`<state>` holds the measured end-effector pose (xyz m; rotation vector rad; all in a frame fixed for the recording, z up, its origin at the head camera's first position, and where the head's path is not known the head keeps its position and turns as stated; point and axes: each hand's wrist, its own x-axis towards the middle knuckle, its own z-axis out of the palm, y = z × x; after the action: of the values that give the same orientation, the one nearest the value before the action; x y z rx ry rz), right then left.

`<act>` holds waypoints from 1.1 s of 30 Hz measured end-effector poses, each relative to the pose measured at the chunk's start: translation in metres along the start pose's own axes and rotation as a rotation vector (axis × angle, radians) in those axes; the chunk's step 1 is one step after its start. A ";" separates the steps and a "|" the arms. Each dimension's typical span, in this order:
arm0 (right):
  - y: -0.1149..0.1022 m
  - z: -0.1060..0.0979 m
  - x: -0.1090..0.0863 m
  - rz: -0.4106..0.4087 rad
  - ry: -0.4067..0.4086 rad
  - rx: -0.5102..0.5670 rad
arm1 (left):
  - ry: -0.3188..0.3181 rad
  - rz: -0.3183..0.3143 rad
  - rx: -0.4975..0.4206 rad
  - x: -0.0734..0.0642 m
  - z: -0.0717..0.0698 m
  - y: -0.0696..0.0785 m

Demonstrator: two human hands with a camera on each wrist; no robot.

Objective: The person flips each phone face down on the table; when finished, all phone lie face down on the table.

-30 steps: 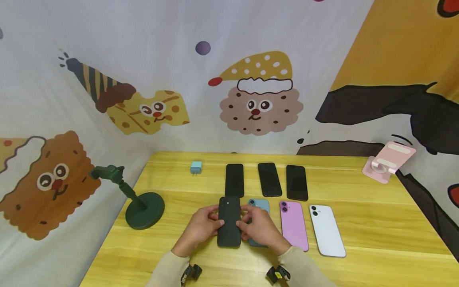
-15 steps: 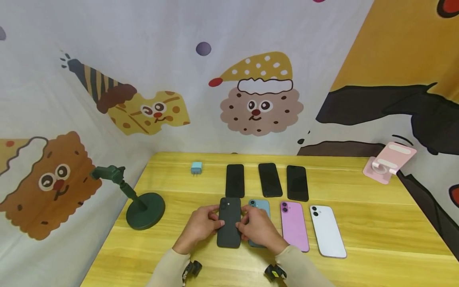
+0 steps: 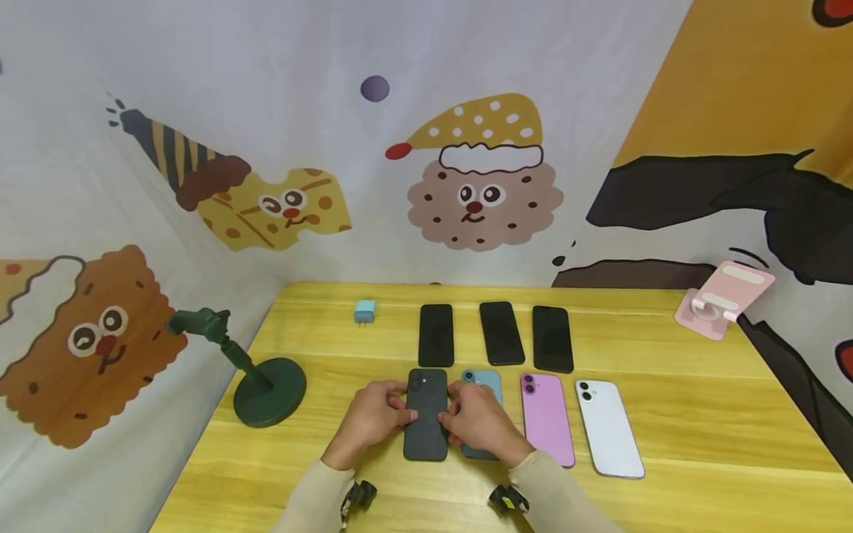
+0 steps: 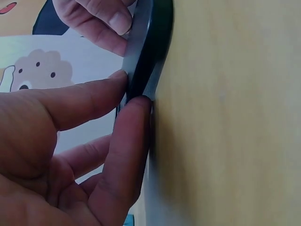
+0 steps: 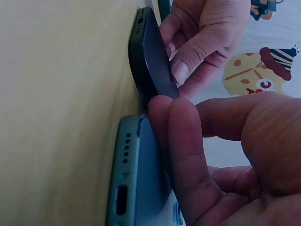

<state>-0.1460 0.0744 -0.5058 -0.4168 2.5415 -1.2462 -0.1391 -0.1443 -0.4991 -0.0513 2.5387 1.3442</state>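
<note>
A black phone point(image 3: 426, 422) is back side up at the table's front middle, its camera corner away from me. My left hand point(image 3: 375, 414) pinches its left edge, thumb on top. My right hand point(image 3: 481, 416) pinches the right edge the same way, partly over a teal phone point(image 3: 492, 383) beside it. In the left wrist view, the left fingers point(image 4: 129, 155) reach beneath the black phone's edge point(image 4: 143, 52). The right wrist view shows the teal phone's port end point(image 5: 123, 188) close under the right fingers point(image 5: 186, 136). Whether the black phone fully touches the wood is unclear.
Right of the teal phone lie a pink phone point(image 3: 548, 422) and a white phone point(image 3: 609, 429). Behind are three dark phones point(image 3: 436, 335), screens up. A blue charger point(image 3: 364, 311) lies back left. A green stand point(image 3: 269, 392) is left, a pink stand point(image 3: 723, 300) far right.
The black phone has shifted slightly toward me and appears flatter, its camera lenses now visible. Both hands keep their hold on its edges. The other phones stay where they were.
</note>
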 end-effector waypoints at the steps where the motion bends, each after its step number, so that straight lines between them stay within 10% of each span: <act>1: 0.000 0.000 0.001 0.003 -0.002 -0.002 | 0.003 -0.005 0.003 0.000 -0.001 0.000; 20: -0.001 -0.005 0.000 -0.015 -0.018 -0.020 | 0.013 0.004 0.038 0.000 -0.002 0.001; 33: 0.005 -0.026 0.009 -0.089 0.081 -0.016 | 0.076 0.137 0.091 0.010 0.005 0.026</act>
<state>-0.1646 0.0922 -0.4958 -0.4983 2.6283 -1.2997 -0.1519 -0.1251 -0.4835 0.0921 2.7078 1.2959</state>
